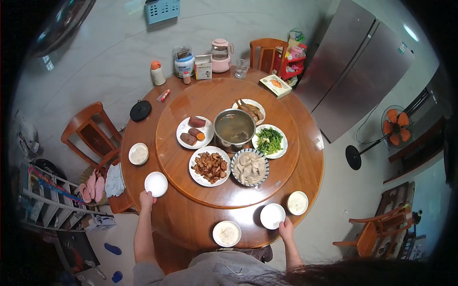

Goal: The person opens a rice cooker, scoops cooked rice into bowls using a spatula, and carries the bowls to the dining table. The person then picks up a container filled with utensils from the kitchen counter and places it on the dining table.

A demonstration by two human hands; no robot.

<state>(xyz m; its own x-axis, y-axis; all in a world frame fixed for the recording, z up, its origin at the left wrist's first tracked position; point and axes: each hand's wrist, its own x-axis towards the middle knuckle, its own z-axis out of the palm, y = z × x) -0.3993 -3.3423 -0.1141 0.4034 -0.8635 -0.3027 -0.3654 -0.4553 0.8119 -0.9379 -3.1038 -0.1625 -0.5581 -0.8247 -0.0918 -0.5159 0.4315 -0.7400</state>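
My left hand (147, 198) grips the near rim of a plain white bowl (156, 184) at the table's left side. At the front right, my right hand (286, 228) is closed on the edge of another white bowl (273, 216), whose inside looks bare white. Close to that one is a bowl of rice (297, 203), just to its right. A second rice bowl (226, 233) sits at the table's front edge, between my hands. Beyond my left hand stands a third bowl (139, 154) with pale food in it.
On the round turntable (191, 193) are a steel soup pot (234, 128), browned meat pieces (210, 168), dumplings (250, 167), greens (270, 141), sweet potatoes (196, 123) and fried fish (250, 110). A pink kettle (220, 57) and jars stand behind. Chairs (93, 131) flank the table; a fan (397, 127) stands right.
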